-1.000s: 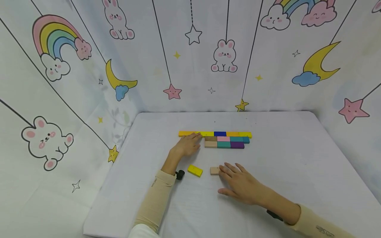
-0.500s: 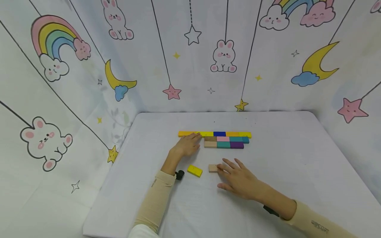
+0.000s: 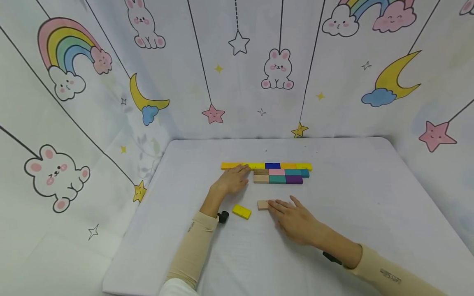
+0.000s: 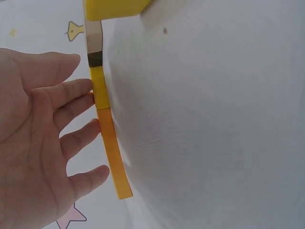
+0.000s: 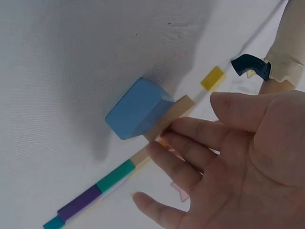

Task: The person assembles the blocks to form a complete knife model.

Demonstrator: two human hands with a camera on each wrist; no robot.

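My left hand [image 3: 233,180] lies by the left part of the back row, fingers extended. In the left wrist view its fingertips touch the near side of a yellow block [image 4: 100,88] and an orange block [image 4: 113,152]. My right hand [image 3: 296,220] is stretched over the near table, its fingertips at a light wooden block [image 3: 262,205]. Under that hand, hidden in the head view, a blue block [image 5: 136,109] appears beside the wooden one in the right wrist view. A loose yellow block [image 3: 242,211] lies tilted between the hands.
Behind the hands, coloured blocks lie in touching rows, with a dark blue block [image 3: 272,166] at the back and a purple block [image 3: 294,179] in the nearest row. A white cloth covers the table [image 3: 352,197]. A printed curtain [image 3: 237,94] stands behind it.
My right hand has slid slightly forward and left, and the light wooden block has moved the same way with it. Its thumb has drawn in under the hand. My left hand stays put.
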